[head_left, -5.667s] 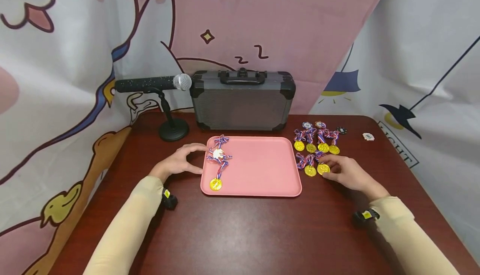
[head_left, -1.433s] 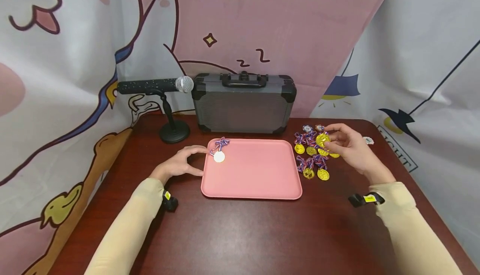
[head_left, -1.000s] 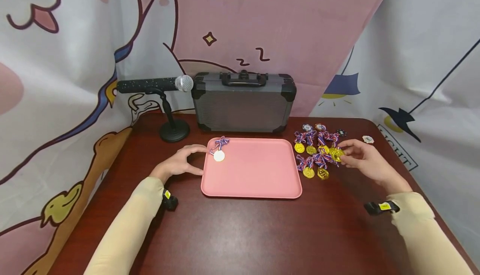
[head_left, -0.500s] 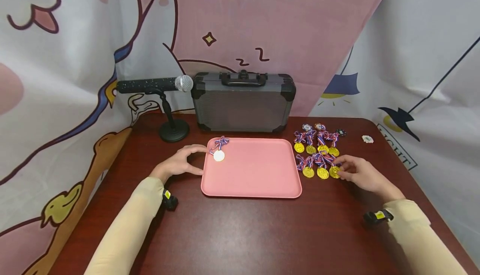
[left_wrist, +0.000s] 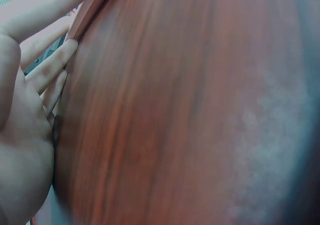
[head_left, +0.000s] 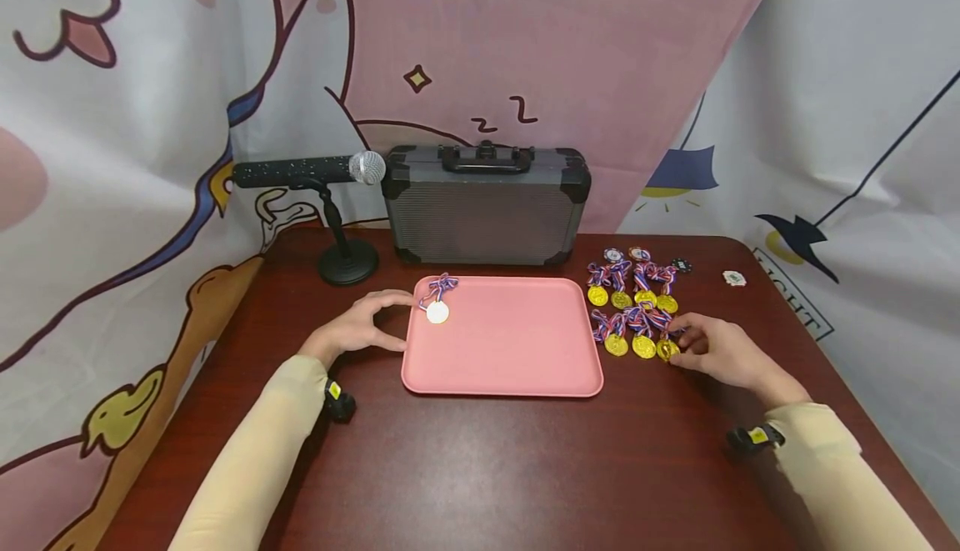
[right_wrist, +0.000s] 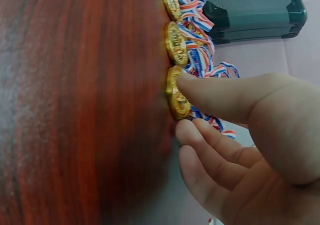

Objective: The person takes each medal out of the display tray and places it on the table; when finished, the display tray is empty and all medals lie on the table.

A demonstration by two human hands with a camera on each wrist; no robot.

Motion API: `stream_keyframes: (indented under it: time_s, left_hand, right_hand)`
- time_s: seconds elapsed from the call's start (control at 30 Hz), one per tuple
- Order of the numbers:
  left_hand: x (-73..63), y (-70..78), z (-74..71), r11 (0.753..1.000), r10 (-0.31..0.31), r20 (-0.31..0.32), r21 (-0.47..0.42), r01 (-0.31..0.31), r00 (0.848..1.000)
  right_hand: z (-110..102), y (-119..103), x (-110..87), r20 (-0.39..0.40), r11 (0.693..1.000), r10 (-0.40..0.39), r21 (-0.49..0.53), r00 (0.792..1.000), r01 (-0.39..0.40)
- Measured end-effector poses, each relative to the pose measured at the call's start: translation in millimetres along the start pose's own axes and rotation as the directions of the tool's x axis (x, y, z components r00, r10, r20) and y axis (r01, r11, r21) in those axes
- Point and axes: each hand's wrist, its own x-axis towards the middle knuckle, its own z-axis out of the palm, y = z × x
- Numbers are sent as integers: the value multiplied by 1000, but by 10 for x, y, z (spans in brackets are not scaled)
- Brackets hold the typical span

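Note:
In the head view my right hand [head_left: 723, 353] is at the right end of the front row of gold medals. Its thumb and fingers pinch the rim of the end gold medal [right_wrist: 178, 92], which lies on the table with a striped ribbon. My left hand [head_left: 356, 326] is at the left side of the pink tray [head_left: 517, 338], thumb and fingers spread, fingertips touching the rim. A bright, whitish medal [head_left: 437, 312] with a tied ribbon lies in the tray's back left corner. Beside the pinched medal lie more gold medals [head_left: 643, 347], with a second row [head_left: 645, 298] behind.
A grey case [head_left: 487, 209] with black corners stands behind the tray. A microphone [head_left: 300, 171] on a black stand is at the back left. Several poker chips [head_left: 734, 278] lie at the back right of the wooden table [head_left: 480, 468].
The gold medal that lay at the tray's front left is gone from there. My right hand has brought a gold medal to the front row's right end and shifted it slightly. My left hand stays put.

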Motion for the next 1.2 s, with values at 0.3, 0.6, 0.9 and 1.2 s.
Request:
stream_keyframes:
  time_s: [0.3,0.6,0.9,1.2]
  left_hand:
    - [57,-211,-3,1000,-3,-3,9,3,1000]
    - [103,-365,-6,1000,-6,-6,6,6,1000]
    - [83,-353,28,999,-30,-17,-22,30,999]
    - [90,-355,1,998,-49,-2,27,49,999]
  right_hand:
    - [26,-275,135,-164,991,-133,6,978,135]
    - [195,-933,566,-115,953,-249,150,962,264]
    - [519,-1598,991,-38,889,-371,276,928,367]
    - [1015,-2149,1286,97,852,-427,375,899,364]
